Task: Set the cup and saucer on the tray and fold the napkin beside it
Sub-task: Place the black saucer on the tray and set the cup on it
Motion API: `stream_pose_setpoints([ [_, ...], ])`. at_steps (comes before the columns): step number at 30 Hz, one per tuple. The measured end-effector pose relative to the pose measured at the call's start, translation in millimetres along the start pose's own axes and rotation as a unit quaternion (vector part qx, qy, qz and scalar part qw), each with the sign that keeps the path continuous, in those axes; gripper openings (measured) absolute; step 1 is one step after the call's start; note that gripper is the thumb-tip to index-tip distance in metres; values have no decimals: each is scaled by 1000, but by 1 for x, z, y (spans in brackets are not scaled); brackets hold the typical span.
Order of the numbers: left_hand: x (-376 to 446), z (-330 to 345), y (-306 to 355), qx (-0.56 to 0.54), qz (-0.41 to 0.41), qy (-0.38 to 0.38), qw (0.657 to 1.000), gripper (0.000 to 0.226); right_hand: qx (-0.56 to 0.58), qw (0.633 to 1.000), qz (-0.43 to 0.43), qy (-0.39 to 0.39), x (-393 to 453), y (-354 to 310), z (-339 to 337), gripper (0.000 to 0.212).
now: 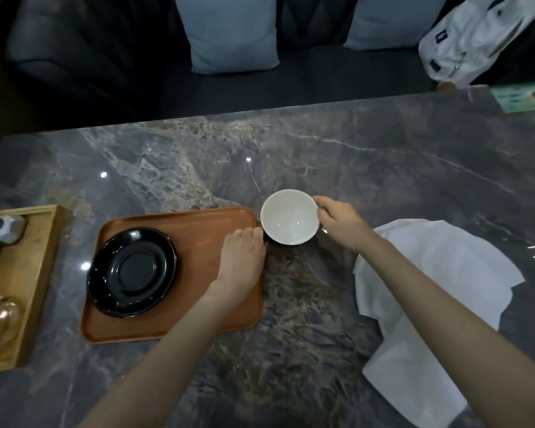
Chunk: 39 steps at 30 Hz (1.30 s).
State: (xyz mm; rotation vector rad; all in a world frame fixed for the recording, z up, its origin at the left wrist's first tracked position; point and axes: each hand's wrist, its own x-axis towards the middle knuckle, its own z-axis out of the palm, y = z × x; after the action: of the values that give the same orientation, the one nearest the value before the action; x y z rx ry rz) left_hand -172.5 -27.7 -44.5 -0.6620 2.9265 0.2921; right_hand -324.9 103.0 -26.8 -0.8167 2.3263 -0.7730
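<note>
Cup (pixel 289 217) held by both hands, just beside the tray (pixel 198 225).
Right hand (pixel 337 222) fingers pinching the rim, left hand (pixel 244 257) fingers touching its side; could tip if bumped on the tray edge.

Two bare forearms reach in from the near edge of the view, uncovered along all that shows of them. No sleeve hem or cuff comes into view on either arm. The left hand (pixel 243 261) has no ring, bracelet or watch visible, and its wrist is plain. The right hand (pixel 340 222) is likewise unadorned, with nothing worn at the wrist. Both hands are ungloved. The fingernails are too blurred to make out.
</note>
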Motion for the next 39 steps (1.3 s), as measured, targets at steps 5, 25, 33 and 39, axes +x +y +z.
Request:
stream_pose_setpoints([
  [5,-2,-13,1,-106,2,21,994,19,16,999,27,21,-3,-14,-6,34],
  [25,-97,-104,-117,-232,-84,154,957,25,92,992,-72,44,-41,-157,45,29],
  [33,-135,-90,-183,-259,-178,151,937,25,179,981,-78,-3,-28,-194,120,29],
  [39,-140,-72,-215,-257,-214,131,933,24,212,976,-31,-43,-17,-207,165,32],
])
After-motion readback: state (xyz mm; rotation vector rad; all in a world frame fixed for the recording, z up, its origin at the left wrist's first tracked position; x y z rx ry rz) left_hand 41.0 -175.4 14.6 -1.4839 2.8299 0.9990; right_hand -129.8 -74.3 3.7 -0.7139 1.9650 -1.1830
